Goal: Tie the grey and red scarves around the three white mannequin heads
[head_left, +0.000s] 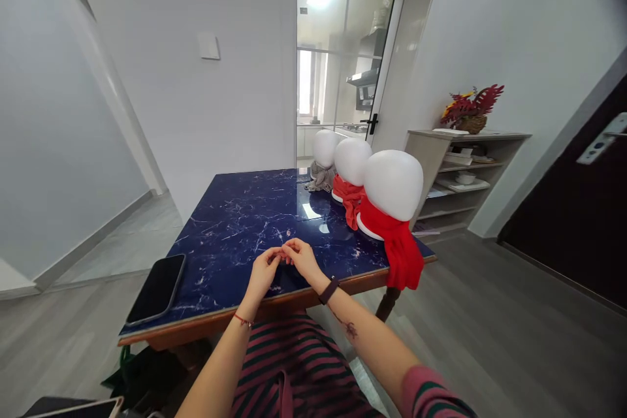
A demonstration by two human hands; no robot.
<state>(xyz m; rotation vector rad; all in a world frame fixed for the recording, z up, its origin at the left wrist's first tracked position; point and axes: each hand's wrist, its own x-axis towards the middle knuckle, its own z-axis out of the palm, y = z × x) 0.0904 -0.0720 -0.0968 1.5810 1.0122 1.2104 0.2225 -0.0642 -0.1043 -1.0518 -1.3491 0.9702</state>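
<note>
Near the front of the table, my left hand (267,266) and my right hand (301,257) meet at the fingertips, just above the blue surface. Both are closed in a pinch; whatever might be between the fingers is too small or hidden to make out. To the right stand three smooth white rounded heads in a row. A bright red scarf (404,251) wraps the base of the nearest head (393,183) and hangs over the table edge. Another red scarf (349,199) circles the middle head (353,160). Around the farthest head (324,147) lies a grey scarf (321,177).
The dark blue marbled table (230,209) has a wooden rim. A large phone (157,289) lies at its left front corner. Behind it are a wall and a glass door (337,46). A low shelf (460,176) with a flower basket (471,119) stands at the right.
</note>
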